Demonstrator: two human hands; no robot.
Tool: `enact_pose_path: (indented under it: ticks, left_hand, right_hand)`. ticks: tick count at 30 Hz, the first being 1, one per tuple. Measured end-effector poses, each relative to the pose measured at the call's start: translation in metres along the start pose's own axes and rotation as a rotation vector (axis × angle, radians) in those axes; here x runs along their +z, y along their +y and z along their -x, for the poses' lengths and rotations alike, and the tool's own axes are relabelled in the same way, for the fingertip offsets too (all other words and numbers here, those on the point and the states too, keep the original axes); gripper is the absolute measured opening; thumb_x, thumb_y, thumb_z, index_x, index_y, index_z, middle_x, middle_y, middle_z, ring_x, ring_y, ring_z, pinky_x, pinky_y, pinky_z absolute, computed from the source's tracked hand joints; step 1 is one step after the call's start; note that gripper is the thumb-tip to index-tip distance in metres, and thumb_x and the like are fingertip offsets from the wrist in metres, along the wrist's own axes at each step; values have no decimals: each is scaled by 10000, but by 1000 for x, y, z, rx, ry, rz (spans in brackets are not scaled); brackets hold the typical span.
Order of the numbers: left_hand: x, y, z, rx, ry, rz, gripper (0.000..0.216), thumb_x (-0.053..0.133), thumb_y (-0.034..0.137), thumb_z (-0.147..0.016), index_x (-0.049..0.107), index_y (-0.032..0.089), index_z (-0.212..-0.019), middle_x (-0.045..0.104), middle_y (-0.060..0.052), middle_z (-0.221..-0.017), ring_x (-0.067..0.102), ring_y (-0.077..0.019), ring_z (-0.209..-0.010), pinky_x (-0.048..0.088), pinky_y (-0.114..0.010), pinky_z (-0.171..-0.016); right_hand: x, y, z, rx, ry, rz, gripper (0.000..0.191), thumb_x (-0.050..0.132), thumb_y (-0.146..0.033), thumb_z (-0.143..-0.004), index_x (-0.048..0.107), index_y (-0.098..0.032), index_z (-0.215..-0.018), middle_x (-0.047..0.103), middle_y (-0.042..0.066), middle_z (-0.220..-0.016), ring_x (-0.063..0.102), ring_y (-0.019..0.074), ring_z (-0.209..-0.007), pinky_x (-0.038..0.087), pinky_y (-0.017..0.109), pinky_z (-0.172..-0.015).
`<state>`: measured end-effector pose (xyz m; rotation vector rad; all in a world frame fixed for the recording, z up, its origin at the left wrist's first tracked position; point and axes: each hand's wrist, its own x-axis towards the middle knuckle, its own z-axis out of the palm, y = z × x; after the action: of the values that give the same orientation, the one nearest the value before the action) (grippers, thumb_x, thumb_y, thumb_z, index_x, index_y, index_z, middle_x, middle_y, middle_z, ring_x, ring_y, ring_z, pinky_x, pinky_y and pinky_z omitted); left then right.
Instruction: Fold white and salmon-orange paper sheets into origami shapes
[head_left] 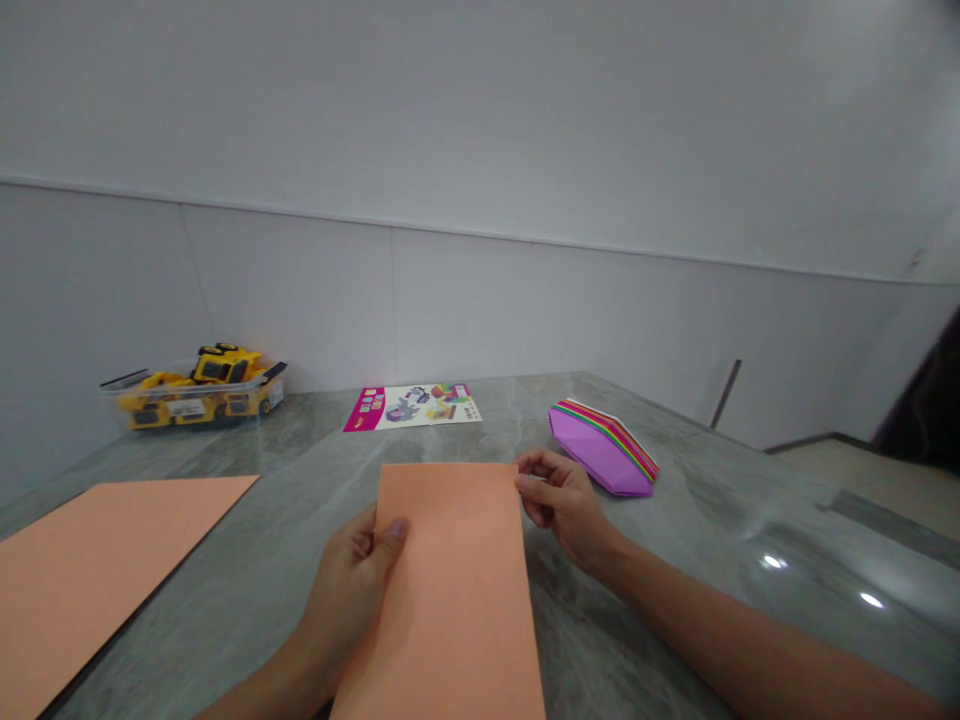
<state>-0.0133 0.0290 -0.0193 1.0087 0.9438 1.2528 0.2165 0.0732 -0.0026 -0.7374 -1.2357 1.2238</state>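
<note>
An orange sheet of paper (457,590) is held up in front of me, tilted, its lower end running out of the picture. My left hand (356,575) grips its left edge, thumb on the front face and fingers behind. At the top right corner my right hand (559,500) pinches the paper between thumb and fingers. Just beyond the right hand lies a purple folded paper piece (592,445) with rainbow stripes along one side.
Another large orange sheet (112,560) lies on the grey marbled table (300,530) at left. At the back stand a clear plastic box (187,405) of yellow toy trucks (225,365) and a printed picture sheet (420,405). A white wall (480,310) closes off the far side.
</note>
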Motion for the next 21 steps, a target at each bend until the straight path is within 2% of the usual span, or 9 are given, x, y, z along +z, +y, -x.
enact_pose_path:
  ticks: [5,9,15,21]
  left_hand:
    - [0,0,-1,6,-2,4,310,711,288,-692,632,168,-968,732,-53,-878,693,-251,-778,544,-274,-585]
    - [1,1,-1,-4,1,8,307,717,301,-689,628,168,-951,732,-60,-879,693,-261,-781,546,-283,-582]
    - [3,4,0,-4,-7,-3,308,716,305,-690,626,166,-950,733,-67,-879,692,-272,-792,547,-288,-580]
    - [2,3,-1,-9,-17,-20,347,706,321,-700,621,157,-993,735,-75,-850,694,-278,-780,547,-294,-575]
  right_hand:
    - [0,-2,-1,16,61,53,181,720,-241,-625,617,-144,-738,536,-49,-527,349,19,-316,171,162,-325]
    - [1,-2,-1,35,60,60,200,691,-317,-670,637,-134,-730,511,-46,-465,361,34,-315,188,170,-333]
    - [0,-2,-2,29,39,61,187,678,-312,-681,624,-133,-675,473,-55,-416,340,29,-308,188,170,-341]
    - [0,-5,-1,-31,65,149,200,664,-332,-703,641,-135,-722,546,-28,-497,379,38,-320,210,170,-325]
